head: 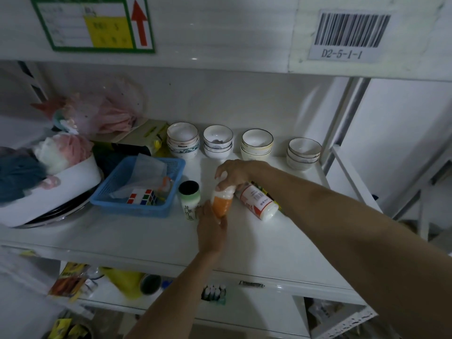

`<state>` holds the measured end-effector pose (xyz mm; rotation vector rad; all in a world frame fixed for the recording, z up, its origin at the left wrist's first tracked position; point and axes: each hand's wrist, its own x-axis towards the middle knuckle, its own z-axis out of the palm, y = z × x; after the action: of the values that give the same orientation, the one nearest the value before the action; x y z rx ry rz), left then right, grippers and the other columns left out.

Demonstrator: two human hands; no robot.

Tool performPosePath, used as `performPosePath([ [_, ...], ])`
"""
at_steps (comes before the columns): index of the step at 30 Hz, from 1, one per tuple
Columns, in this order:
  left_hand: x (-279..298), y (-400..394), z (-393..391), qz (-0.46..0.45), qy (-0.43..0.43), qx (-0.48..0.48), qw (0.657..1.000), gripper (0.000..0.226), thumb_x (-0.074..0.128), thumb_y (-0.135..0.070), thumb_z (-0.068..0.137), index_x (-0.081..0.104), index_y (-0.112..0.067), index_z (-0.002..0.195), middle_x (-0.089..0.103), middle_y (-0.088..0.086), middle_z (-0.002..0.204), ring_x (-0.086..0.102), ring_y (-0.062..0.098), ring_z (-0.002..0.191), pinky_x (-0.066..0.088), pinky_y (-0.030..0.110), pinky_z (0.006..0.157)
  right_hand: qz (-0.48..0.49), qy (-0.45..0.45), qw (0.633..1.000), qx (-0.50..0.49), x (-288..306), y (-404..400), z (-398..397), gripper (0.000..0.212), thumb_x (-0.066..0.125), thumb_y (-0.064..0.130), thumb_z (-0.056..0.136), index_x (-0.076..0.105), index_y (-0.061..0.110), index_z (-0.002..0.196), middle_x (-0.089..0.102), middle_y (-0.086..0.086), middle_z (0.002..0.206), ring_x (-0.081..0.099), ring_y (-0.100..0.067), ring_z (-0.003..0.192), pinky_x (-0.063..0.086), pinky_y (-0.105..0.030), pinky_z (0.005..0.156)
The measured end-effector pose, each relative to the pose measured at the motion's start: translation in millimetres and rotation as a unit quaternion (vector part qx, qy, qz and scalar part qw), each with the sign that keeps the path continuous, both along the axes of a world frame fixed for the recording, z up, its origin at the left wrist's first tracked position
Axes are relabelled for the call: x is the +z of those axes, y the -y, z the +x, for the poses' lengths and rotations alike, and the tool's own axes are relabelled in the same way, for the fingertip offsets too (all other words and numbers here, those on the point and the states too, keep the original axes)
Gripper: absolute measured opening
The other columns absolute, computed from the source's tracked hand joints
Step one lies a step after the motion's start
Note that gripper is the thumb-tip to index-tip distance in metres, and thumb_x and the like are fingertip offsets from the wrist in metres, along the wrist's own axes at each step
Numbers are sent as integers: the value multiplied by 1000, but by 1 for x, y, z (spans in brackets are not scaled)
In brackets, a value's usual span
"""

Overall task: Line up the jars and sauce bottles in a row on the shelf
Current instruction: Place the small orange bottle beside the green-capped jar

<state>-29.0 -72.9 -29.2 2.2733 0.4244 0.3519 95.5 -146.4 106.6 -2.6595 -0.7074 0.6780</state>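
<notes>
An orange bottle (pixel 221 204) with a white top stands tilted at the middle of the white shelf (pixel 244 245). My right hand (pixel 233 171) grips its top from above, and my left hand (pixel 210 228) holds its base from the front. Just left of it stands a pale green jar (pixel 189 200) with a black lid, upright. To the right, a white bottle with a red label (pixel 258 201) lies on its side, partly behind my right wrist. A dark object under that bottle is mostly hidden.
Stacks of bowls (pixel 256 144) line the back of the shelf. A blue basket (pixel 139 189) with a puzzle cube and paper sits left of the jar. Bags and a white tub (pixel 51 192) crowd the far left. A lower shelf holds packets.
</notes>
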Motion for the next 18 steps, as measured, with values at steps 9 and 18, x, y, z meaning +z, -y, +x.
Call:
performPosePath([
  [9,10,7,4,18,9,-5,1000,49,57,-13,91,41,2,134,47,22,133,54,33,118,48,34,94,-95,185,978,3,-13,-19,-15,69,60,61,83,52,8,128,57,-15,130,54,-33,119,43,-35,86],
  [18,1,3,6,54,-10,-29,998,62,55,-21,92,29,0,145,45,20,139,48,30,125,46,33,98,-104,174,979,-16,-14,-23,-16,75,54,67,83,54,5,125,60,-16,125,57,-31,114,43,-35,80],
])
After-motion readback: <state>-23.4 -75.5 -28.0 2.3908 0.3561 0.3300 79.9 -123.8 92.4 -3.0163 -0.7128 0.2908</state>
